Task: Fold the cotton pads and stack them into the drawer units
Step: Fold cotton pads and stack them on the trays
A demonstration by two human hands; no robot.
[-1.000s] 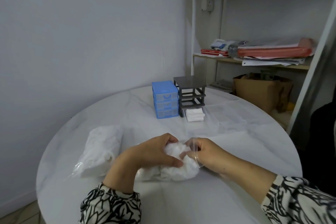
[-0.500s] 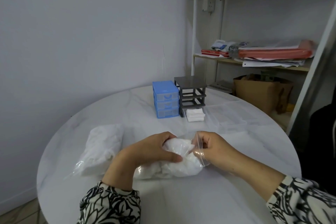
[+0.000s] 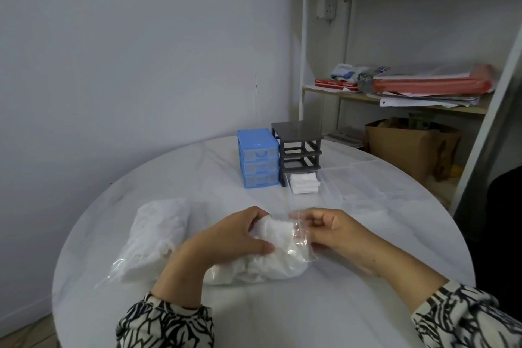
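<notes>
Both my hands grip a clear bag (image 3: 282,260) of pads: left hand (image 3: 231,237) curled on top, right hand (image 3: 336,232) pinching plastic edge.

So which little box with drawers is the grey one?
Look at the far side of the round white table. Two small drawer units stand side by side there. The grey drawer unit is the right one, dark and open-framed, unlike the blue drawer unit touching it.

Both hands (image 3: 231,237) (image 3: 336,230) on a clear bag of cotton pads (image 3: 271,263).
</notes>
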